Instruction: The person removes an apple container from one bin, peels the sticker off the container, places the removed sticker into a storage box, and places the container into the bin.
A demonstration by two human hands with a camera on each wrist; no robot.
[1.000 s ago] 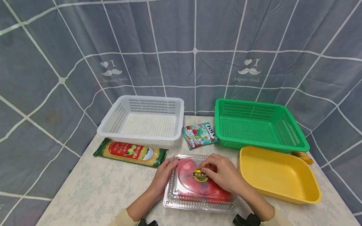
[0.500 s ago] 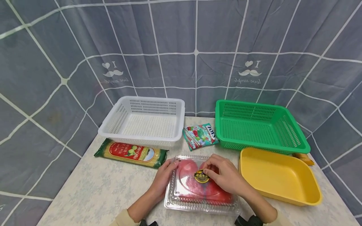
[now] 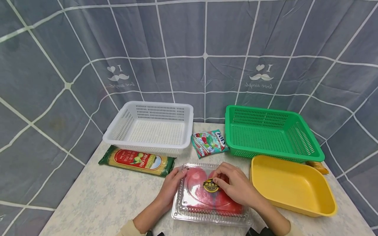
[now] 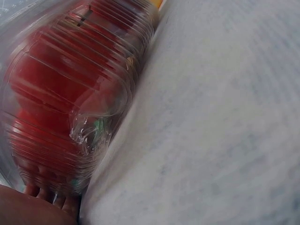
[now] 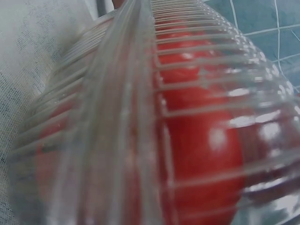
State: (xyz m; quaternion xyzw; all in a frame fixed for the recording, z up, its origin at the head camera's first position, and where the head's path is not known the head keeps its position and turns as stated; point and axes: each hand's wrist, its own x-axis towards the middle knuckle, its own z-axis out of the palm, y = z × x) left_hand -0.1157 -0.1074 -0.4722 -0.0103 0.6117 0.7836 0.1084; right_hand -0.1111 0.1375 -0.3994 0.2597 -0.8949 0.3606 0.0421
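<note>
A clear plastic clamshell box [image 3: 191, 209] with red, tomato-like fruit inside lies on the table in front of me, lid closed. Its lid carries a round black and gold sticker [image 3: 211, 187]. With thumb and fingertips my right hand [image 3: 236, 184] pinches the sticker's upper right edge. My left hand [image 3: 167, 189] grips the box's left side, thumb over the rim. In the left wrist view, the fingers [image 4: 44, 199] lie against the ribbed wall, partly hidden. Ribbed plastic with red fruit [image 5: 197, 122] behind it fills much of the right wrist view; the right hand does not show there.
Behind the box are a white basket [image 3: 157, 142], a green basket [image 3: 274, 152] and a teal candy bag [image 3: 209, 143]. A pasta packet [image 3: 136, 160] lies at left. At right stands a yellow tray [image 3: 289, 183]; a small yellow packet [image 3: 318, 167] shows behind it.
The right fingertips have shifted slightly along the sticker's upper edge, still at the lid. The left hand and box hold their place; the whole view has drifted slightly.
</note>
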